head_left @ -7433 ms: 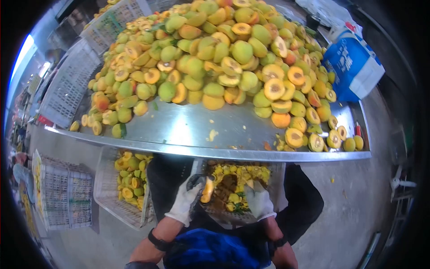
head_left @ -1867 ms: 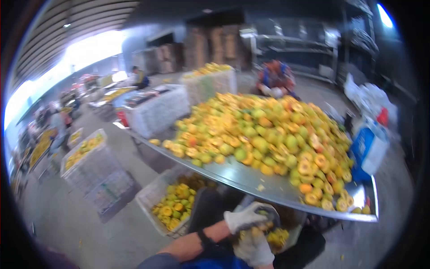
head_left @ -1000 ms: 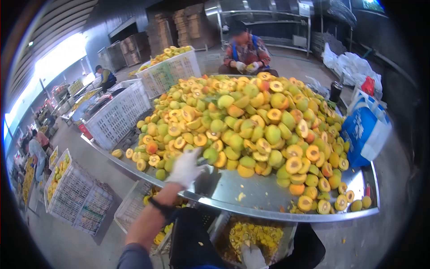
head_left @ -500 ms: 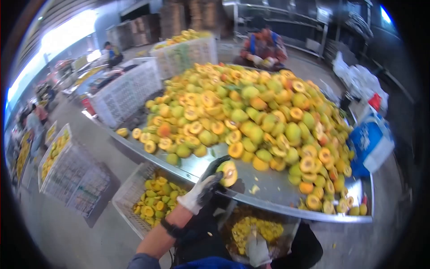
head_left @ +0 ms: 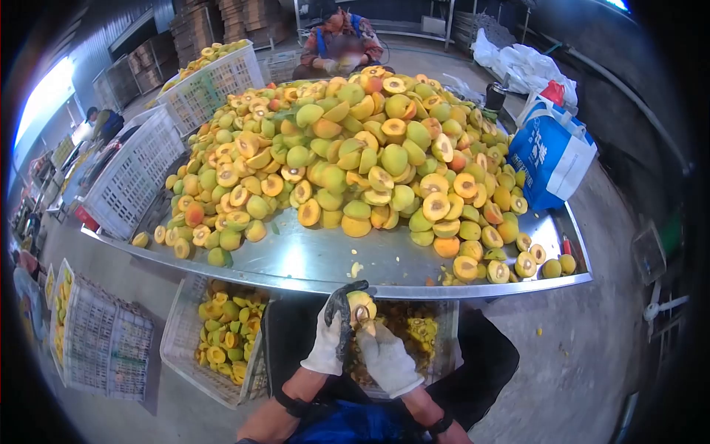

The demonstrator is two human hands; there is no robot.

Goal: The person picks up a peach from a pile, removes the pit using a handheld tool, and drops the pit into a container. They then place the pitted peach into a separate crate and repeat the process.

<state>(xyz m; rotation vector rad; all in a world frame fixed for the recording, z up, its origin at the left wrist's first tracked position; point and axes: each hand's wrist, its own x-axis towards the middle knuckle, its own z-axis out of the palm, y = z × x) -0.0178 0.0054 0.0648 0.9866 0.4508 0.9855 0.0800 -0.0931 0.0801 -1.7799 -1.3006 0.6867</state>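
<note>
My left hand [head_left: 331,331], in a white glove with dark fingers, holds a halved yellow-green fruit [head_left: 360,305] just off the near edge of the metal table [head_left: 310,270]. The cut face of the fruit, with a brown pit area, points toward me. My right hand [head_left: 387,357], in a white glove, is closed at the lower side of this fruit; whatever sits between its fingers is too small to make out. Beyond both hands a large pile of halved fruit [head_left: 336,159] covers much of the table.
Below the table stand a crate of fruit pieces [head_left: 174,337] and a bin with yellow pieces [head_left: 442,348]. White crates [head_left: 137,174] line the left side. A blue bag [head_left: 543,152] stands at the right. Across the table sits a person [head_left: 342,44].
My left hand has drawn back from over the table edge with the fruit. My right hand has risen from the bin to meet it. The view has shifted.
</note>
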